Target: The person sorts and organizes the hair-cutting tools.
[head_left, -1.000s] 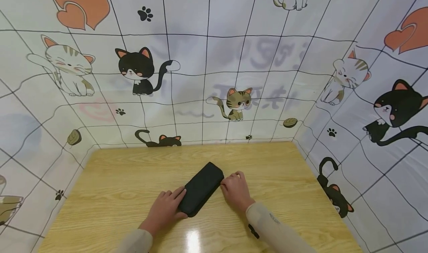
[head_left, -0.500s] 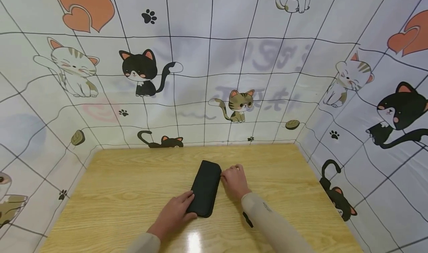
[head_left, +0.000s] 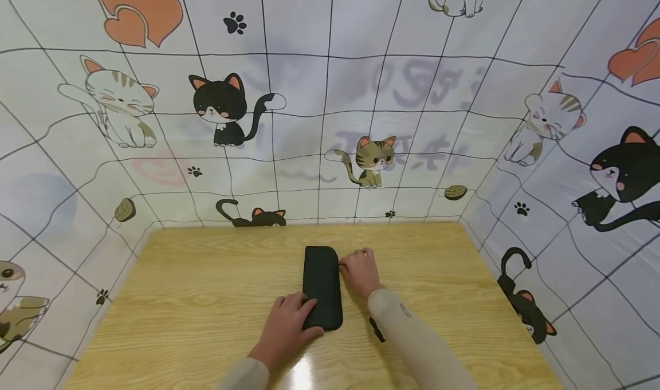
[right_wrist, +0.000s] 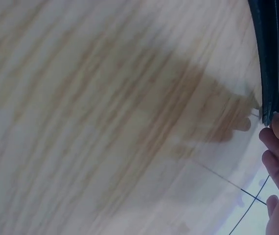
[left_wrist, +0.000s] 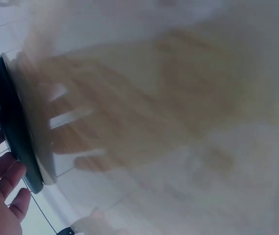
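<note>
A long black zip-around wallet (head_left: 322, 281) lies flat on the wooden table, its long side running away from me. My left hand (head_left: 285, 327) holds its near left corner, fingers over the left side and thumb at the near edge. Against the far right edge, my right hand (head_left: 361, 271) pinches what looks like the zipper pull, mostly hidden by the fingers. In the right wrist view the zipper edge (right_wrist: 270, 58) runs up from the thumb and fingertips. The left wrist view shows the wallet edge-on beside the left fingers (left_wrist: 7, 171).
The light wooden tabletop (head_left: 216, 275) extends around the wallet on all sides. A white cloth (head_left: 294, 166) with grid lines and printed cats rises at the back and both sides. A small black object (head_left: 377, 330) shows beneath the right sleeve (head_left: 412, 333).
The wallet has turned anticlockwise from a slant to nearly straight away from me. My left hand moved right with its near end; my right hand stayed at its far right edge.
</note>
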A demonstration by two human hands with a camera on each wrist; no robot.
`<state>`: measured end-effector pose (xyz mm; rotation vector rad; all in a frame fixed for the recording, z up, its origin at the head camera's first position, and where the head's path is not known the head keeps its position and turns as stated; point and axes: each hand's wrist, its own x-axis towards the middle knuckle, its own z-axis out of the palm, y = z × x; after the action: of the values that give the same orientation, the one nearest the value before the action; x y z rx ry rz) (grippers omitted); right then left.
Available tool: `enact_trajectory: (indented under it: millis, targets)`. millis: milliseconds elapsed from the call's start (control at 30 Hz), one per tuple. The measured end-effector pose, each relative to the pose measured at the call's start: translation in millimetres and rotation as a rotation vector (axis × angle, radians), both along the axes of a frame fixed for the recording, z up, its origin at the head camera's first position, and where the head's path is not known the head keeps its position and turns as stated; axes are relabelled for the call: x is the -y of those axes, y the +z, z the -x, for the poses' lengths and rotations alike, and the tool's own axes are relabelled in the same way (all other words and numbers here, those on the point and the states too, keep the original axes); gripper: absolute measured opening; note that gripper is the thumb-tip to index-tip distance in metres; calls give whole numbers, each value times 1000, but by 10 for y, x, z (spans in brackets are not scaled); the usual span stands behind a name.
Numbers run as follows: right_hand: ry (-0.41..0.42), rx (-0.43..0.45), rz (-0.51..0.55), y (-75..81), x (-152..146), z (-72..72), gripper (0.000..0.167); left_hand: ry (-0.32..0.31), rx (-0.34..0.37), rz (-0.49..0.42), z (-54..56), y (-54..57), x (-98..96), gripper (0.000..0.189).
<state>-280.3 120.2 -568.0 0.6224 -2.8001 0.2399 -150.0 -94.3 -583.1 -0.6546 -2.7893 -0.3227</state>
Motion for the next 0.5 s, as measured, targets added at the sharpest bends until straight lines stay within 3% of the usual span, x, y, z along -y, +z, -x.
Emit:
enact_trajectory:
  millis: [267, 500]
  targets:
    - [-4, -12, -31, 35, 8, 58, 8, -3, 40, 49, 58, 11, -113, 71]
    - [-20, 17, -43, 18, -2, 88, 10, -116, 229, -6, 110, 50, -14, 72]
